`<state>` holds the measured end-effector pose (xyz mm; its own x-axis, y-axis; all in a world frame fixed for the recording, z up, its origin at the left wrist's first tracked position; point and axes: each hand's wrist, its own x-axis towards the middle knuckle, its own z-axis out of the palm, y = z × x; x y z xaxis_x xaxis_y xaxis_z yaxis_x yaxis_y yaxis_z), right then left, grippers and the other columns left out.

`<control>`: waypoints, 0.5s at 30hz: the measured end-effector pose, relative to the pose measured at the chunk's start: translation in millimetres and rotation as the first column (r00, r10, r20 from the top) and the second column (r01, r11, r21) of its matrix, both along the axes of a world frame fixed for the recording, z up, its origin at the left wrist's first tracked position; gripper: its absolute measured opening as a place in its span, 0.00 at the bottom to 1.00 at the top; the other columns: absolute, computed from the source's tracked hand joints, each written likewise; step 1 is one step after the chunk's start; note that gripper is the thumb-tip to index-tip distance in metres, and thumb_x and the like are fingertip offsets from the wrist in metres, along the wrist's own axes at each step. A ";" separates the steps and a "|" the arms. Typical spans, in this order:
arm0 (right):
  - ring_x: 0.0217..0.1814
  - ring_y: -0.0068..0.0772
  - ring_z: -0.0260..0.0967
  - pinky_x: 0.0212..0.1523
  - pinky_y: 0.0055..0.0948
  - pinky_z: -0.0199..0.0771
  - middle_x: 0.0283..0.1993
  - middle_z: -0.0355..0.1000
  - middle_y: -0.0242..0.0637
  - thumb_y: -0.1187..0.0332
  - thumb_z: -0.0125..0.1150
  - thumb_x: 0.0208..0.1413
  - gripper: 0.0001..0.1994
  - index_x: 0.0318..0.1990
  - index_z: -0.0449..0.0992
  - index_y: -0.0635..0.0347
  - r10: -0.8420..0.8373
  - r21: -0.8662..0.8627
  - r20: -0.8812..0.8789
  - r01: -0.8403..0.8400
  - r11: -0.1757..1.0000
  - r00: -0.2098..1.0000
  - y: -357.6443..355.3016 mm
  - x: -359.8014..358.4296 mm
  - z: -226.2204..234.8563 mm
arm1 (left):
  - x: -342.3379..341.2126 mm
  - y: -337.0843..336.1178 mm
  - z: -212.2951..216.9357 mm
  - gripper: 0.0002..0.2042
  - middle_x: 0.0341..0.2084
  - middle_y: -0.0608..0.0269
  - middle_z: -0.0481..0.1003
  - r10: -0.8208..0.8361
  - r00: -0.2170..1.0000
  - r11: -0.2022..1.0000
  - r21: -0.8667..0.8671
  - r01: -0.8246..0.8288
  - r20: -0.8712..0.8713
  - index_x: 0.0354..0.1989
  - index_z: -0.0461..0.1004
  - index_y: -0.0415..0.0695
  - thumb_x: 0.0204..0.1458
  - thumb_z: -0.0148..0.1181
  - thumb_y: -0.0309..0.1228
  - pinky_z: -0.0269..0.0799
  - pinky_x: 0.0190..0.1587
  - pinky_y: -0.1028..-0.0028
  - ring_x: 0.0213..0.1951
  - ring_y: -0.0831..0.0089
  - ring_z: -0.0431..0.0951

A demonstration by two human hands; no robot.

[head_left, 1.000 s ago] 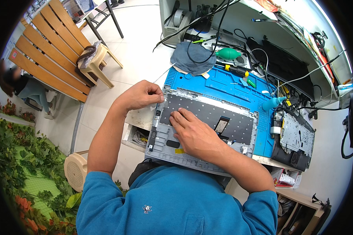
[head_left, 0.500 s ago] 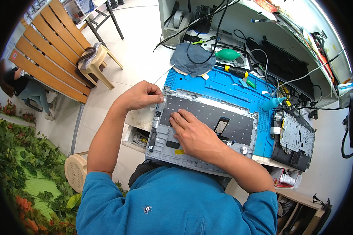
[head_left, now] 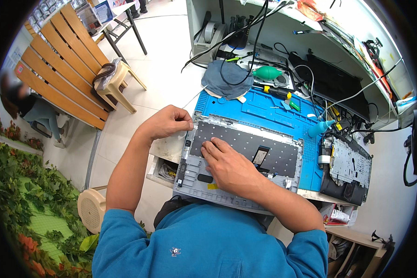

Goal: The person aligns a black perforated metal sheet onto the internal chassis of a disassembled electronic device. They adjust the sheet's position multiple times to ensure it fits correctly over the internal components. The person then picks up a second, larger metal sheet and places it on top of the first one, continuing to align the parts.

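Note:
A grey laptop top case [head_left: 197, 169] lies inside up along the bench's near edge, partly over a blue work mat [head_left: 273, 111]. Set into it is the dark keyboard backing [head_left: 278, 153], dotted with small light spots, and a black ribbon cable [head_left: 261, 156] stands out from it. At the case's far left corner my left hand [head_left: 171, 122] is pinched, thumb against forefinger; what the fingertips hold, if anything, is too small to make out. Stretched over the backing, my right hand [head_left: 231, 167] rests flat with its fingertips on the left part and grips nothing.
Behind the mat lie a grey cloth [head_left: 227, 78], a green air blower [head_left: 267, 72] and a yellow-black screwdriver [head_left: 277, 92]. A blue bottle [head_left: 320, 128] and an opened laptop part [head_left: 350, 160] are at the right. Cables [head_left: 259, 37] hang above. A plastic stool [head_left: 91, 208] stands left.
The whole view has shifted slightly. Both hands keep nearly the same place and pose on the case, and nothing has visibly been taken up or let go.

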<state>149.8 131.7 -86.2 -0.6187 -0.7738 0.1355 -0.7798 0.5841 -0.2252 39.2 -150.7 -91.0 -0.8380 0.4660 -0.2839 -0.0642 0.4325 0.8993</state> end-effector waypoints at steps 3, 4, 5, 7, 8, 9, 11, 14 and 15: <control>0.80 0.57 0.64 0.82 0.45 0.64 0.74 0.71 0.56 0.65 0.62 0.72 0.27 0.71 0.74 0.78 0.003 0.009 0.016 -0.003 1.000 1.000 -0.3 -0.5 3.1 | -0.9 2.2 3.7 0.12 0.27 0.68 0.82 -0.043 0.999 0.997 -0.065 0.041 -0.032 0.38 0.88 0.37 0.59 0.72 0.36 0.72 0.40 0.73 0.33 0.80 0.75; 0.80 0.58 0.64 0.82 0.47 0.65 0.73 0.71 0.57 0.66 0.61 0.72 0.27 0.70 0.74 0.80 0.012 -0.001 0.020 -0.012 1.000 1.000 -0.5 -0.8 3.7 | -1.5 2.8 4.7 0.12 0.26 0.68 0.82 -0.063 0.997 0.994 -0.088 0.058 -0.048 0.37 0.88 0.38 0.58 0.72 0.36 0.72 0.39 0.73 0.32 0.79 0.75; 0.80 0.59 0.64 0.82 0.49 0.66 0.73 0.70 0.58 0.67 0.60 0.71 0.26 0.70 0.74 0.81 0.021 -0.010 0.025 -0.021 1.000 0.999 -0.4 -1.2 4.2 | -2.1 3.4 6.1 0.12 0.25 0.67 0.81 -0.080 0.996 0.989 -0.125 0.073 -0.048 0.37 0.88 0.38 0.57 0.72 0.36 0.71 0.38 0.72 0.31 0.78 0.74; 0.80 0.60 0.64 0.82 0.51 0.67 0.72 0.70 0.59 0.69 0.59 0.71 0.26 0.69 0.74 0.83 0.029 -0.024 0.023 -0.029 0.999 0.999 0.0 -1.2 3.7 | -4.1 5.8 10.0 0.12 0.23 0.66 0.80 -0.116 0.992 0.974 -0.199 0.104 -0.047 0.36 0.88 0.38 0.56 0.72 0.36 0.70 0.36 0.70 0.29 0.77 0.73; 0.79 0.60 0.64 0.82 0.51 0.67 0.71 0.70 0.59 0.69 0.58 0.71 0.26 0.68 0.74 0.83 0.030 -0.029 0.017 -0.030 0.999 0.999 0.0 -1.3 2.1 | -4.9 6.2 10.4 0.12 0.23 0.66 0.80 -0.136 0.989 0.971 -0.208 0.121 -0.060 0.36 0.88 0.38 0.56 0.72 0.37 0.70 0.35 0.70 0.28 0.76 0.73; 0.79 0.60 0.64 0.82 0.51 0.67 0.71 0.70 0.59 0.69 0.58 0.71 0.26 0.68 0.74 0.83 0.032 -0.034 0.011 -0.032 0.999 0.999 -0.2 -1.3 1.1 | -5.3 6.2 10.6 0.12 0.23 0.66 0.79 -0.154 0.985 0.967 -0.217 0.135 -0.073 0.36 0.88 0.38 0.57 0.72 0.37 0.70 0.34 0.70 0.28 0.76 0.72; 0.80 0.58 0.64 0.83 0.47 0.65 0.73 0.71 0.58 0.66 0.61 0.71 0.27 0.70 0.74 0.80 0.020 0.011 -0.003 -0.020 1.000 1.000 -0.9 -1.1 2.3 | -5.1 6.6 11.5 0.13 0.22 0.65 0.79 -0.169 0.982 0.961 -0.233 0.147 -0.080 0.37 0.88 0.38 0.57 0.72 0.37 0.69 0.33 0.69 0.27 0.75 0.71; 0.81 0.57 0.64 0.83 0.45 0.64 0.75 0.71 0.57 0.65 0.62 0.72 0.28 0.71 0.74 0.79 0.018 0.049 -0.001 -0.018 0.999 1.000 -1.0 -1.4 5.1 | -4.1 9.1 14.3 0.13 0.21 0.66 0.78 -0.166 0.984 0.957 -0.251 0.144 -0.066 0.37 0.88 0.38 0.57 0.73 0.38 0.70 0.33 0.69 0.26 0.75 0.72; 0.81 0.57 0.64 0.83 0.45 0.64 0.75 0.71 0.57 0.65 0.62 0.72 0.27 0.71 0.74 0.79 0.020 0.057 0.003 -0.020 0.998 1.000 -0.9 -1.7 5.7 | -3.9 9.8 15.6 0.13 0.21 0.65 0.78 -0.168 0.984 0.955 -0.257 0.146 -0.066 0.37 0.88 0.37 0.58 0.73 0.38 0.70 0.33 0.69 0.27 0.75 0.72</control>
<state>148.2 130.8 -80.5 -0.6033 -0.7925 0.0895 -0.7911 0.5804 -0.1934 35.3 -140.9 -75.3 -0.7866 0.5166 -0.3382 0.0951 0.6426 0.7603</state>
